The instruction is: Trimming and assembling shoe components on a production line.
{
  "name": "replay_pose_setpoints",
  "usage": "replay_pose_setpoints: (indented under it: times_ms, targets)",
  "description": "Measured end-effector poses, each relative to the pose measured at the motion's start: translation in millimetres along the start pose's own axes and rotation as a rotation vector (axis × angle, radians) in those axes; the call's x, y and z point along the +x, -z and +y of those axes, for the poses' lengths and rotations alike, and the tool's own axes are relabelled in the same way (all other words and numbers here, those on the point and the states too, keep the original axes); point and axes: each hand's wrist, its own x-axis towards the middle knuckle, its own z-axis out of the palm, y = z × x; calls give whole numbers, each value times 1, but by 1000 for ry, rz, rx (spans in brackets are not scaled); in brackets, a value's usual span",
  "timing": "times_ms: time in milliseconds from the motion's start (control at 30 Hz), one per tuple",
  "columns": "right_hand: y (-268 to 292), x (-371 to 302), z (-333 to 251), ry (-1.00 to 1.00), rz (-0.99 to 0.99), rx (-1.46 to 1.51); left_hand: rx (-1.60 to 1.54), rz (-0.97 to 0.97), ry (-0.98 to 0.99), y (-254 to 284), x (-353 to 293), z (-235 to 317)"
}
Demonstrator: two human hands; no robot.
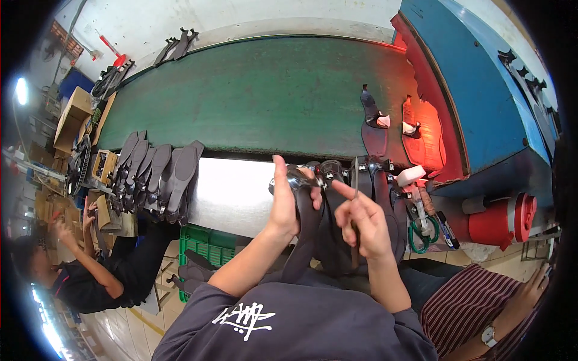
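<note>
Left hand (286,204) clamps 1 shoe (307,231) at its glossy far end, near side of the belt (241,90); right hand (368,228) grips a thin tool (355,259). Shoe looks light, bendy, slick there: best held mid-sole.

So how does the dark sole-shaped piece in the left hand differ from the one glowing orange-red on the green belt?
The held piece is in the fingers of the left hand; the belt piece lies on the green belt. The held piece looks dark grey, the belt piece orange-red. The belt piece carries a pale wad; none shows on the held piece. Both are long and sole-shaped.
</note>
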Motion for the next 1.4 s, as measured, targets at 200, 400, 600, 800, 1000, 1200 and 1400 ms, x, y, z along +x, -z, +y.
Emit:
replay_pose_setpoints:
  times_ms: [200, 400, 600, 800, 1000, 1200, 1400]
  targets:
    - [0, -17, 5, 243, -55, -373, -136, 57, -205, -9, -2, 51]
    - [17, -29, -33, -183, -44, -14, -156, -22, -263, 8, -15, 53]
    - [92, -31, -22, 48, -10, 789, 111, -212, -37, 13, -29, 30]
    - [107, -38, -6, 149, 157, 904, 101, -216, 37, 16, -34, 9]
    - [118, -47, 3, 130, 270, 925, 72, -222, 84, 12, -42, -3]
    - [101, -49, -16, 109, 362, 833, 135, -172, 63, 13, -40, -6]
    - [69, -67, -54, 112, 196, 5, 405, -168, -263, 41, -41, 4]
